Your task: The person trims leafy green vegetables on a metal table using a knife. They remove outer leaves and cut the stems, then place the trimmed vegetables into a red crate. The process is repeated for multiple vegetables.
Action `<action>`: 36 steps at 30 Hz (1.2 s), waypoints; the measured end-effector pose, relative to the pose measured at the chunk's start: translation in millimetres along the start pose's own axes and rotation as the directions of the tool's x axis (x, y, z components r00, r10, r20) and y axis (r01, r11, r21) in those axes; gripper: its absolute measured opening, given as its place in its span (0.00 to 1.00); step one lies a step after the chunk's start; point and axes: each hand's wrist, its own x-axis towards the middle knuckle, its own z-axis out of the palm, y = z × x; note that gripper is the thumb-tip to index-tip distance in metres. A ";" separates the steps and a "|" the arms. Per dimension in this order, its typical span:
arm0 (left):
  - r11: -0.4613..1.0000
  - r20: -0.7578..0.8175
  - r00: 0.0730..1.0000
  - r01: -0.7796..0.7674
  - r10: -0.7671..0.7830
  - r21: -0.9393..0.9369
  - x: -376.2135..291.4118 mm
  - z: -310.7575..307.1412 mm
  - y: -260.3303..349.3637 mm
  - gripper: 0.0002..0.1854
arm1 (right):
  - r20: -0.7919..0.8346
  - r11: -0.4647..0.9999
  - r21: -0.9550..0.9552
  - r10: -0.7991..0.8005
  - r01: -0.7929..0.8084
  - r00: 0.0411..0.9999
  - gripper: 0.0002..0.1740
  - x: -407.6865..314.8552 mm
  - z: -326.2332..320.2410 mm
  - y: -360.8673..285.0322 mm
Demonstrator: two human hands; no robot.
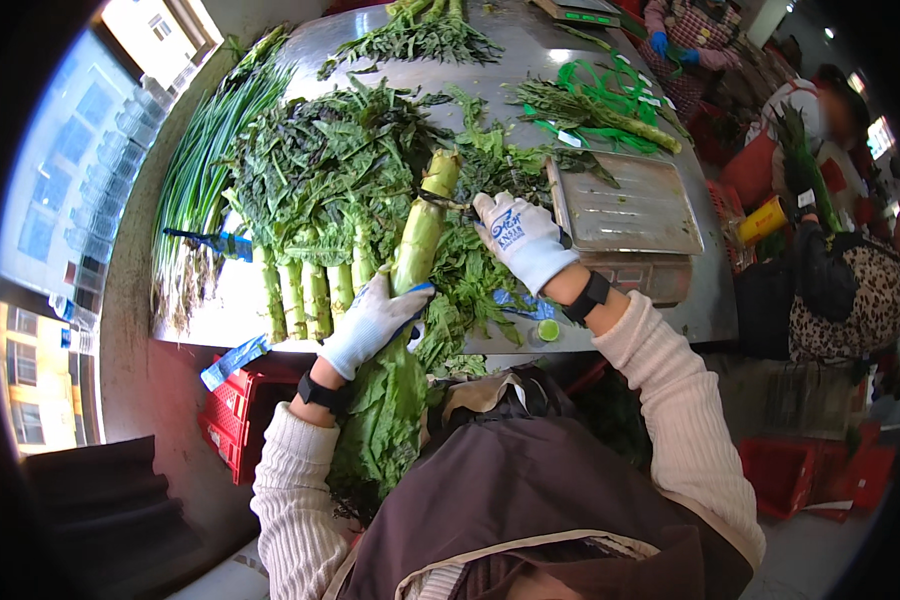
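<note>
A thick pale-green celtuce stem (418, 240) is held at its lower part by my left hand (379, 319), in a white and blue work glove. Its cut end points away from me, and its leaves hang below the table edge in front of my apron. My gloved right hand (523, 238) grips what looks like a small knife (436, 199), whose dark, thin blade lies across the stem near the cut end. Left of the held stem, several celtuce stems (316, 300) lie side by side, their leaf tops (330, 150) heaped beyond. Loose stripped leaves (461, 277) lie between my hands.
Spring onions (221, 135) line the left of the metal table (529, 45). A weighing scale (626, 202) stands right, with green ties (607, 86) beyond it. Red crates (229, 420) sit below the edge. Co-workers (694, 37) stand at right.
</note>
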 end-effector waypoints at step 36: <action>0.978 -0.033 0.981 -0.188 0.192 0.092 -54.1 22.2 12.9 0.18 | 0.005 0.927 0.343 0.160 -0.153 0.987 0.15 5.5 -1.2 35.2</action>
